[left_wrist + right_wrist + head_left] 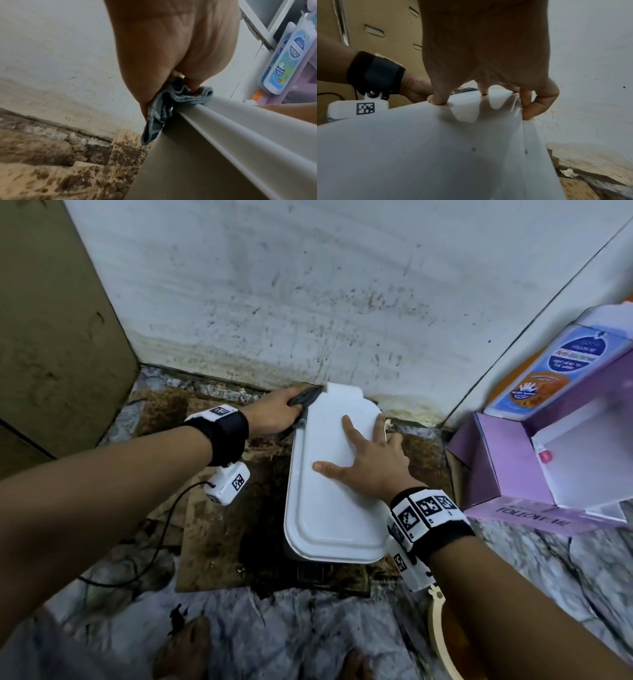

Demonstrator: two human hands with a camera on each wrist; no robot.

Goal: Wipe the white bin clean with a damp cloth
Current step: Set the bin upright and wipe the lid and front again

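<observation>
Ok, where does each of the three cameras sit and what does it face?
Head: above, looking down at the white bin on the floor; both forearms and hands show.
Left wrist: along the left hand gripping the cloth at the lid's edge.
Right wrist: along the right hand holding the lid.
All share the bin; the head and right wrist views show both hands.
</observation>
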